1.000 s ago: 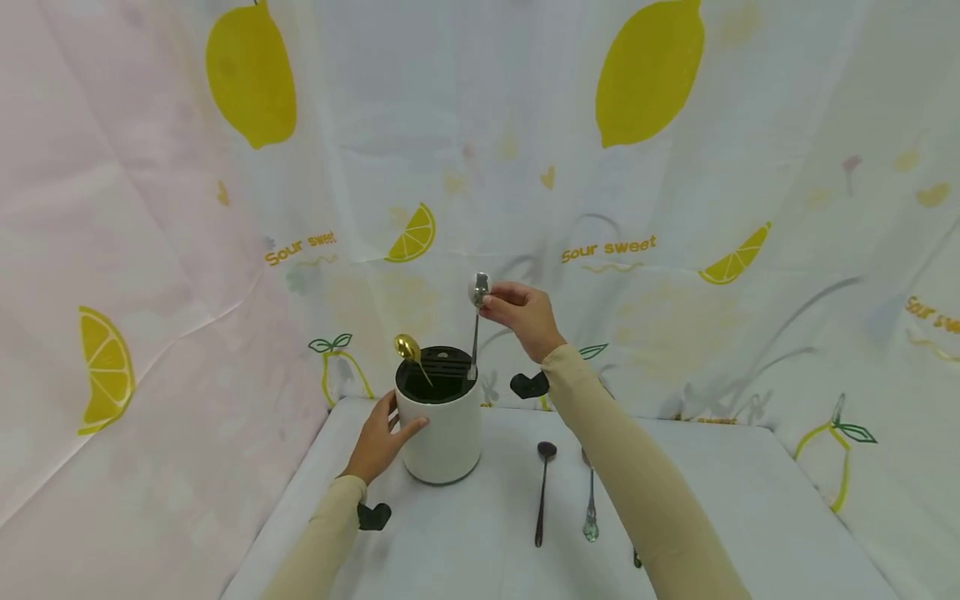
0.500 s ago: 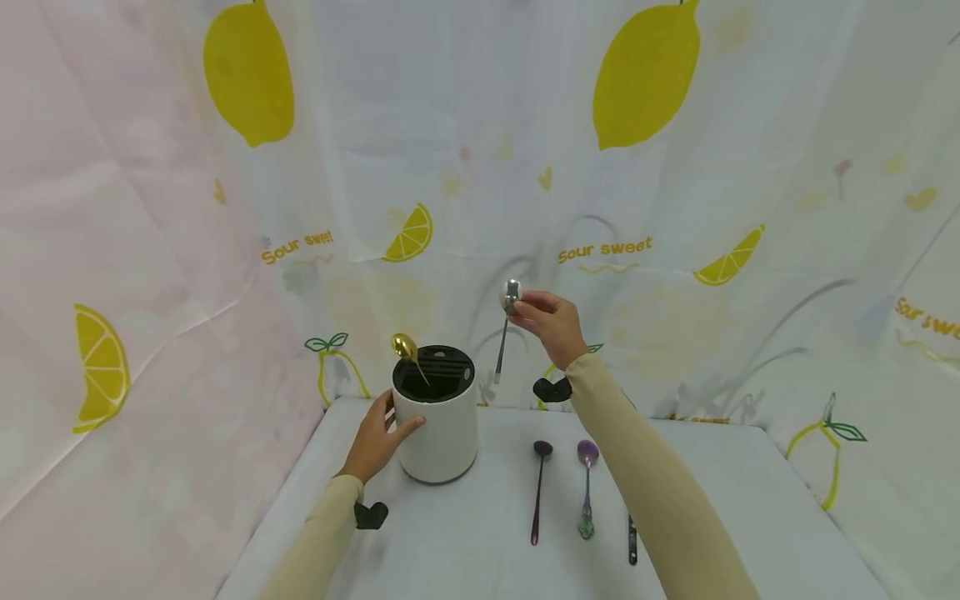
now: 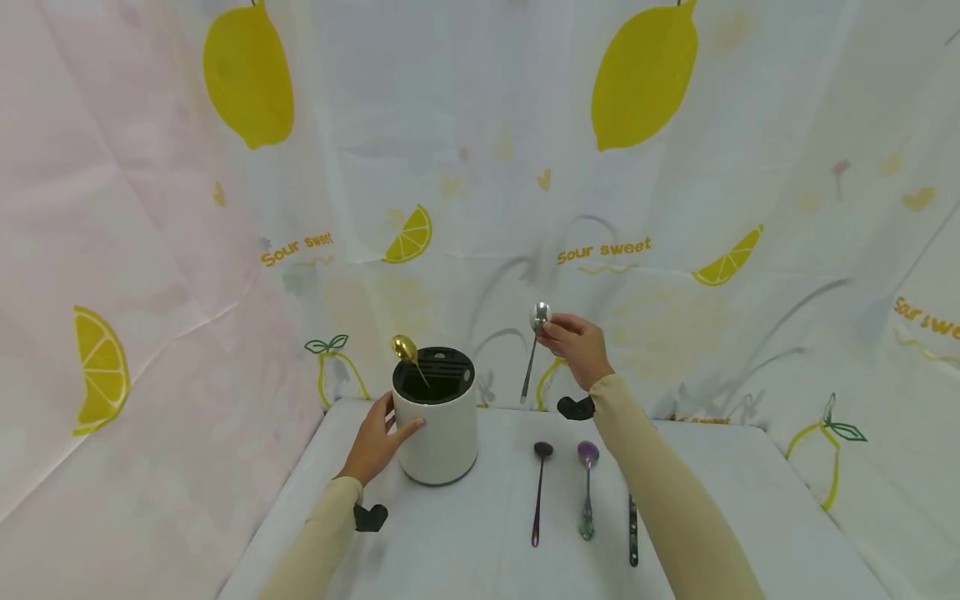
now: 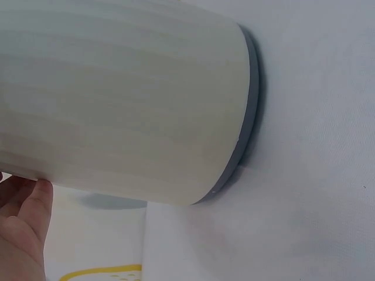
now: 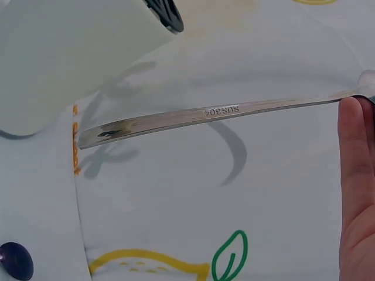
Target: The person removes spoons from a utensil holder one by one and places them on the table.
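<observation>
Silver spoon (image 5: pixel 221 113) held up to the right of the white container (image 3: pixel 441 442)

On the left, the left hand (image 3: pixel 375 437) gripped the white container round its left wall, thumb and fingers spread wide. A gold spoon (image 3: pixel 405 347) leaned in the dark opening, its bowl up and to the left. Apart from the rim, to its right, hung the silver spoon. Its long axis stood steep, slightly tilted: bowl uppermost, handle end pointing down and a little left. The right hand (image 3: pixel 581 348) pinched it narrowly just below the bowl. The step in hand looked like holding the silver spoon clear while the other hand steadied the white container; whether it was going in or coming out could not be told. The next move, by my judgement, called for a firm pinch and control of the free handle end. Nearer, on the table (image 3: pixel 480 533), lay a dark spoon (image 3: pixel 543 450), then a purple spoon (image 3: pixel 588 454), both bowls far and handles near, and rightmost a black handle (image 3: pixel 633 529), its far part hidden by the right sleeve (image 3: pixel 675 500)
</observation>
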`<action>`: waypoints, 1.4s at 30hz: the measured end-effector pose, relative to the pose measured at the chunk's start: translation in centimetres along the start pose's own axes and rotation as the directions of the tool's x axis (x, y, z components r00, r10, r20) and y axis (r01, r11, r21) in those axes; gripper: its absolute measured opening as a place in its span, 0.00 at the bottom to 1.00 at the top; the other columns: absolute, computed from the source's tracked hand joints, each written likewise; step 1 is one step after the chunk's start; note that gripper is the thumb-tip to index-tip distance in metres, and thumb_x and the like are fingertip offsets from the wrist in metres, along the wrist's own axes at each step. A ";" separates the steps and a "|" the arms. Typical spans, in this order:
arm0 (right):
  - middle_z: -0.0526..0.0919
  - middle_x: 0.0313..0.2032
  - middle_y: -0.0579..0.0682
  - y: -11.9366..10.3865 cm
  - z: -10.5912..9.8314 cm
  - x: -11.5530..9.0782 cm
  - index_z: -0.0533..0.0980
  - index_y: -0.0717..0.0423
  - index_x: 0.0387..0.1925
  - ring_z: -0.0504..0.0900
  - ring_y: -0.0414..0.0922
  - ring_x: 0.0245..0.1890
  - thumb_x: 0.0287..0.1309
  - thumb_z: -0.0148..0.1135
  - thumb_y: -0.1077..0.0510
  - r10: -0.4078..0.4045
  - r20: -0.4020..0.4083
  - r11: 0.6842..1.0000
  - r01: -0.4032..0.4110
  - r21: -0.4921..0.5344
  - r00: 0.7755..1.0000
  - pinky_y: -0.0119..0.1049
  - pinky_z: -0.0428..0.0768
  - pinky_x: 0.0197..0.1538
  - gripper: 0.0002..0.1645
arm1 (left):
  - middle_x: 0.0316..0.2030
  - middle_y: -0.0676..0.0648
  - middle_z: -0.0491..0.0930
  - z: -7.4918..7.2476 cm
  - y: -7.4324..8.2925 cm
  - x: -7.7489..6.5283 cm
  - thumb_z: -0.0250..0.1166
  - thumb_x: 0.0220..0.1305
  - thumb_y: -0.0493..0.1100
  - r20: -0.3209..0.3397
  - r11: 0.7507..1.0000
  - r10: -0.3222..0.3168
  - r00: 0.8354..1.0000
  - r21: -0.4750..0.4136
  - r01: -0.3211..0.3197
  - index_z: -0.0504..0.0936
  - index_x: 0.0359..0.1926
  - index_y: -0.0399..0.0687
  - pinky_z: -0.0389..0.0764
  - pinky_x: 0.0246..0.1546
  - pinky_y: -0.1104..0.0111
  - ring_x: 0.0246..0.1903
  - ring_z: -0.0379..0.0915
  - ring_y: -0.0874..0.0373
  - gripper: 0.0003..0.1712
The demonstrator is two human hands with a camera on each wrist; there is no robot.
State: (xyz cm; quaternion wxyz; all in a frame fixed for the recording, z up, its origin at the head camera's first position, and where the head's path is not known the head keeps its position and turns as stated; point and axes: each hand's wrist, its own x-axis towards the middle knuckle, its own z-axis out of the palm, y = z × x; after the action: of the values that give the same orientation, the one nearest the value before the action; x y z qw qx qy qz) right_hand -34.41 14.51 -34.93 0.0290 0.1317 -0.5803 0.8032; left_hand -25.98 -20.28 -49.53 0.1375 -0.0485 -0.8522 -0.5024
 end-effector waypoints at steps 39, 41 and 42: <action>0.84 0.36 0.51 2.3 -15.4 -5.5 0.68 0.80 0.55 0.86 0.43 0.36 0.63 0.59 0.70 0.135 -0.214 0.988 -0.149 -0.051 0.968 0.36 0.84 0.49 0.22 | 0.72 0.43 0.56 -0.1 -0.1 0.2 0.65 0.53 0.72 0.019 1.000 -0.017 1.000 -0.007 0.017 0.52 0.74 0.46 0.66 0.67 0.53 0.70 0.54 0.46 0.59; 0.84 0.37 0.50 2.3 -16.0 -6.0 0.67 0.80 0.56 0.86 0.42 0.37 0.63 0.59 0.70 0.149 -0.218 0.983 -0.167 -0.070 0.965 0.35 0.84 0.49 0.23 | 0.72 0.43 0.55 -0.1 -0.1 0.2 0.65 0.53 0.72 0.019 1.000 -0.023 1.000 -0.006 0.023 0.52 0.75 0.46 0.65 0.67 0.53 0.70 0.54 0.46 0.59; 0.84 0.37 0.50 2.3 -16.3 -6.3 0.67 0.80 0.57 0.86 0.43 0.37 0.63 0.59 0.70 0.154 -0.223 0.981 -0.175 -0.078 0.963 0.35 0.84 0.49 0.23 | 0.72 0.43 0.55 -0.1 -0.1 0.2 0.65 0.53 0.72 0.021 1.000 -0.023 1.000 -0.006 0.024 0.52 0.75 0.46 0.65 0.67 0.53 0.70 0.54 0.46 0.59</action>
State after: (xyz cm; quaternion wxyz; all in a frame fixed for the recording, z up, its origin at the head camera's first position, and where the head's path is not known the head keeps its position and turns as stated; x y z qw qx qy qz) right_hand -31.73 29.74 -43.32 0.0311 -0.0064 -0.6208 0.7833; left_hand -26.19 -20.42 -49.55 0.1227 -0.0441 -0.8525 -0.5062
